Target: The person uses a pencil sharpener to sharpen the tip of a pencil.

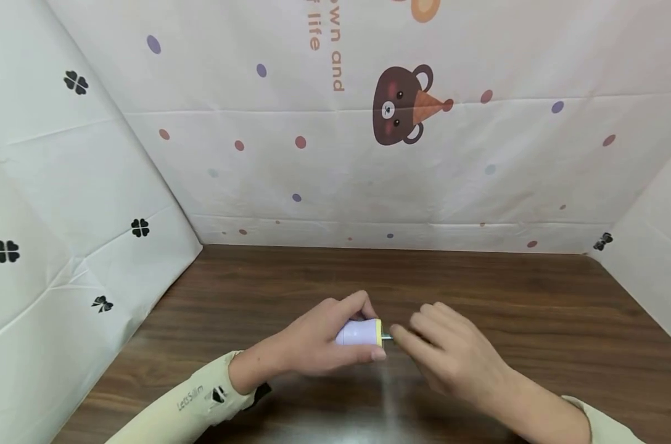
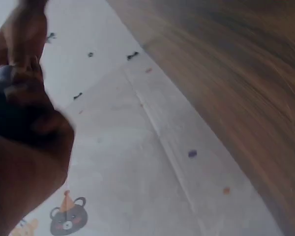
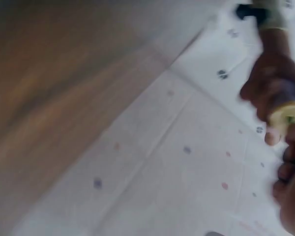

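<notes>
My left hand (image 1: 324, 339) grips a small lilac cylinder (image 1: 359, 333) with a yellow end, thumb along the near side and fingers over the far side. From the yellow end a thin metal rod (image 1: 388, 337) sticks out to the right. My right hand (image 1: 452, 351), slightly blurred, has its fingers curled and pinches the rod's outer end, which the fingers hide. The right wrist view shows the yellow end (image 3: 285, 113) with a small dark green spot at its middle. The left wrist view is dim, with the left hand (image 2: 34, 132) around a dark shape. The cylinder's exact kind is unclear.
Both hands are above a dark brown wooden table (image 1: 291, 277). A white printed sheet with dots and a bear (image 1: 396, 108) stands behind it. White sheets with black clovers (image 1: 5, 251) line the left and right sides.
</notes>
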A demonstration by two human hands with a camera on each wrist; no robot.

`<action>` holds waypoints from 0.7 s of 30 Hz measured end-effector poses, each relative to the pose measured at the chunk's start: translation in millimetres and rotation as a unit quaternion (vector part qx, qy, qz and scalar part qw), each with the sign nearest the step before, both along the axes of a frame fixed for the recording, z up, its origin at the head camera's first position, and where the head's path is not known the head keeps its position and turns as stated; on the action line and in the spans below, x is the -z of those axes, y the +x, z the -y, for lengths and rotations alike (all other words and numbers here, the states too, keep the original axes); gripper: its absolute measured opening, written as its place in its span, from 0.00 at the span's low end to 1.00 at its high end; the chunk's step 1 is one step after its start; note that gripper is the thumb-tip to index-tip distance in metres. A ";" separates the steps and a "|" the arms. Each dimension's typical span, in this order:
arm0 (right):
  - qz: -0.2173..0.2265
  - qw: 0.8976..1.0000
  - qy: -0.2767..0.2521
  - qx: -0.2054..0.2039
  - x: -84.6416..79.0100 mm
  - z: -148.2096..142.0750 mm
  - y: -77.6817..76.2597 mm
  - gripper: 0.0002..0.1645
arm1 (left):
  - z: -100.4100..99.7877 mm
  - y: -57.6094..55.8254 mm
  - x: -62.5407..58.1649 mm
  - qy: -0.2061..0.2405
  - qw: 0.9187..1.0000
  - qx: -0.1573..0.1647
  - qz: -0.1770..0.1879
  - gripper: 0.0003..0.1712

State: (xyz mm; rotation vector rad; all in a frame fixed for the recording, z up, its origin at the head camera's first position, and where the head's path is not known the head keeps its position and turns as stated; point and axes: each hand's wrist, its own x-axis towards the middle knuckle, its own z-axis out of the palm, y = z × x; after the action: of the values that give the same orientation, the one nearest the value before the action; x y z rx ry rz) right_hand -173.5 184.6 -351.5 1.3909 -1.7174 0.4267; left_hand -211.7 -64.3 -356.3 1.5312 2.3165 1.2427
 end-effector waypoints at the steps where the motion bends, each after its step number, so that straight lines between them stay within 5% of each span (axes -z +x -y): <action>1: -0.096 0.995 -0.014 -0.001 -3.3 2.1 -3.1 0.13 | -0.3 0.6 -0.4 0.009 0.998 0.015 0.057 0.14; 2: -0.169 0.985 -0.029 -0.003 -5.9 3.8 -5.2 0.15 | -0.8 1.2 -0.8 0.015 0.994 0.033 0.106 0.11; 4: -0.244 0.968 -0.048 -0.014 -8.7 6.6 -7.2 0.16 | -2.0 2.3 -1.0 0.022 0.983 0.062 0.171 0.08; 8: -0.218 0.973 -0.063 -0.038 -4.4 10.7 -5.3 0.16 | -3.8 5.5 -1.7 0.018 0.983 0.074 0.166 0.09; 11: -0.109 0.991 -0.068 -0.042 4.3 10.6 -1.6 0.15 | -4.3 8.4 -3.0 0.001 0.996 0.042 0.082 0.15; 13: 0.039 0.996 -0.063 -0.040 10.6 6.7 3.3 0.14 | -4.8 8.8 -3.2 -0.025 0.999 0.010 -0.042 0.20; 14: 0.134 0.988 -0.060 -0.037 13.2 4.1 6.0 0.14 | -5.3 7.9 -3.0 -0.044 0.991 -0.005 -0.128 0.22; 16: 0.326 0.943 -0.059 -0.014 16.0 -1.7 10.7 0.14 | -6.3 4.0 -1.0 -0.066 0.951 -0.039 -0.298 0.28; 18: 0.483 0.874 -0.058 0.006 16.0 -6.5 12.9 0.16 | -7.0 -1.8 2.0 -0.069 0.903 -0.063 -0.420 0.32; 19: 0.537 0.842 -0.054 0.013 15.2 -8.4 12.7 0.16 | -7.0 -4.7 3.7 -0.067 0.887 -0.066 -0.453 0.33; 20: 0.575 0.816 -0.050 0.013 14.3 -9.7 12.1 0.16 | -6.8 -7.2 5.4 -0.065 0.882 -0.063 -0.463 0.33; 21: 0.597 0.801 -0.044 0.014 13.8 -10.6 11.3 0.15 | -6.1 -9.3 7.2 -0.063 0.887 -0.060 -0.454 0.33</action>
State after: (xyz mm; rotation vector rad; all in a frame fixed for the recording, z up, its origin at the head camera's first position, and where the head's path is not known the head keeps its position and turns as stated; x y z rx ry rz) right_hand -162.2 195.2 -365.2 1.0178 -2.6065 1.5925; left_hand -220.9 -58.2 -363.5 2.2762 2.9451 0.3459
